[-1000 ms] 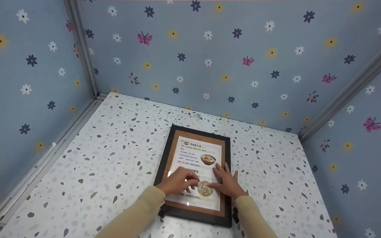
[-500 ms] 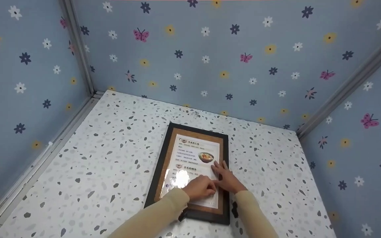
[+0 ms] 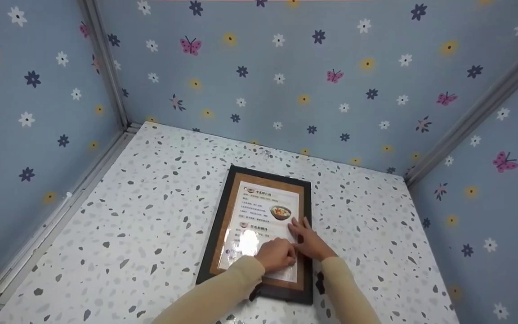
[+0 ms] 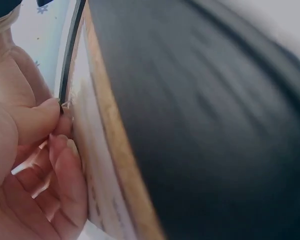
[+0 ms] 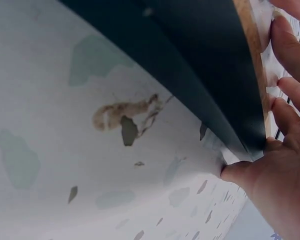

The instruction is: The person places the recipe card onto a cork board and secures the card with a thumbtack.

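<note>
A cork board with a black frame (image 3: 216,234) lies on the speckled table. A printed recipe sheet (image 3: 259,200) with pictures of bowls covers much of its cork. Over the sheet's lower right part, my left hand (image 3: 277,255) is curled, close against the right hand. In the left wrist view its thumb and fingers pinch a small dark pin-like piece (image 4: 61,106) right at the sheet; most of that piece is hidden. My right hand (image 3: 310,243) rests with extended fingers over the sheet's right edge and the frame. In the right wrist view one digit (image 5: 236,172) reaches down to the table.
The white speckled table (image 3: 151,202) extends on both sides of the board. Blue walls with flowers and butterflies (image 3: 277,58) stand at the back, left and right, with metal posts (image 3: 106,67) at the corners. Light glares on the sheet (image 3: 246,240).
My left hand has moved right and slightly down across the sheet, up against the right hand, and then hardly shifted. The right hand has stayed at the sheet's right edge.
</note>
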